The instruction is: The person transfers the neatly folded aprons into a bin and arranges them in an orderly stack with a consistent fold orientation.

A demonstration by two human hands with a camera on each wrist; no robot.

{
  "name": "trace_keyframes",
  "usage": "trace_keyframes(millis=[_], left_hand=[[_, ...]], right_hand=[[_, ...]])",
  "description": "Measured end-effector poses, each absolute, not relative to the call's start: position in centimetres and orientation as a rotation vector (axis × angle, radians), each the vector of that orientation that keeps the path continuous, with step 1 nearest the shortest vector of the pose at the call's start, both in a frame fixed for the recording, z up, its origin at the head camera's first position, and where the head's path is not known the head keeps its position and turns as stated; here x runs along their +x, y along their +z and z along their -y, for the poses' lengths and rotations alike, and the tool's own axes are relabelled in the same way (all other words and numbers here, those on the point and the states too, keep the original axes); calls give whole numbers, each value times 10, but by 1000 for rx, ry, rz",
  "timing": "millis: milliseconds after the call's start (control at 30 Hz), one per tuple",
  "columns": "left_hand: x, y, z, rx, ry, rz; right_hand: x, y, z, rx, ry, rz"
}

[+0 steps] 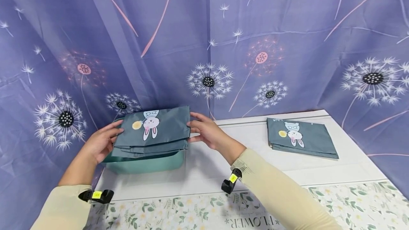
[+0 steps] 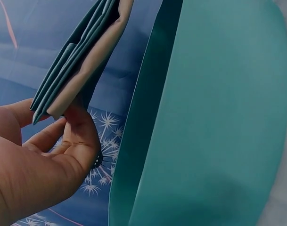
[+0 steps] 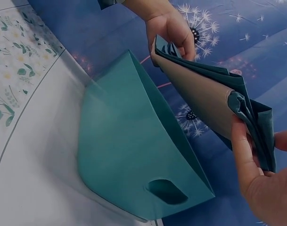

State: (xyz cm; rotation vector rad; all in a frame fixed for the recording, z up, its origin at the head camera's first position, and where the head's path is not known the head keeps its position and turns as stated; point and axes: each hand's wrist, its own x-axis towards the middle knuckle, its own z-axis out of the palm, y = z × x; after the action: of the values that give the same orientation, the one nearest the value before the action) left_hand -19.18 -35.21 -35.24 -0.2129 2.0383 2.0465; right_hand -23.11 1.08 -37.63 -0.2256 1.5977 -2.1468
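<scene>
A folded dark teal cloth (image 1: 172, 123) with a printed rabbit is held up over a green bin (image 1: 143, 166). My left hand (image 1: 102, 141) grips its left end, and my right hand (image 1: 207, 130) grips the opposite end, fingers and thumb on either side. Seen from the right wrist, the cloth (image 3: 200, 89) has a beige underside and several stacked layers, and it hangs apart from the bin's rim. The bin (image 3: 119, 127) has an oval handle hole in its end wall. Its inside is mostly hidden.
A second folded cloth (image 1: 306, 144) with the same rabbit print lies on the right of the white table (image 1: 223, 166). A floral mat (image 1: 159, 212) covers the front edge. Purple dandelion curtain (image 1: 179, 45) rises behind and at both sides.
</scene>
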Motion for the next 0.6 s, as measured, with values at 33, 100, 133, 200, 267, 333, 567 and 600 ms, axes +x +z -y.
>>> trace_keyframes(millis=[33, 100, 133, 200, 267, 333, 567, 600], left_hand=[[-192, -352, 352, -213, 2046, -2039], [-194, -352, 353, -210, 2045, -2041], [-194, -352, 353, -215, 2044, -2044], [-194, -352, 354, -208, 2046, -2046], [-194, -352, 355, -205, 2047, -2050], [-194, -354, 356, -212, 2048, -2055], [-194, -362, 361, -249, 2001, -2081], [-195, -363, 361, -246, 1997, -2082]], right_hand=[[-231, -376, -10, -225, -2149, -1598], [-233, -376, -9, -229, -2146, -1603], [-233, -377, -8, -230, -2143, -1606], [-234, -377, -7, -226, -2139, -1606], [-235, -378, -5, -226, -2137, -1602], [-236, -380, -3, -224, -2137, -1598], [-238, -384, 2, -224, -2124, -1601], [-238, -384, 3, -221, -2125, -1601]])
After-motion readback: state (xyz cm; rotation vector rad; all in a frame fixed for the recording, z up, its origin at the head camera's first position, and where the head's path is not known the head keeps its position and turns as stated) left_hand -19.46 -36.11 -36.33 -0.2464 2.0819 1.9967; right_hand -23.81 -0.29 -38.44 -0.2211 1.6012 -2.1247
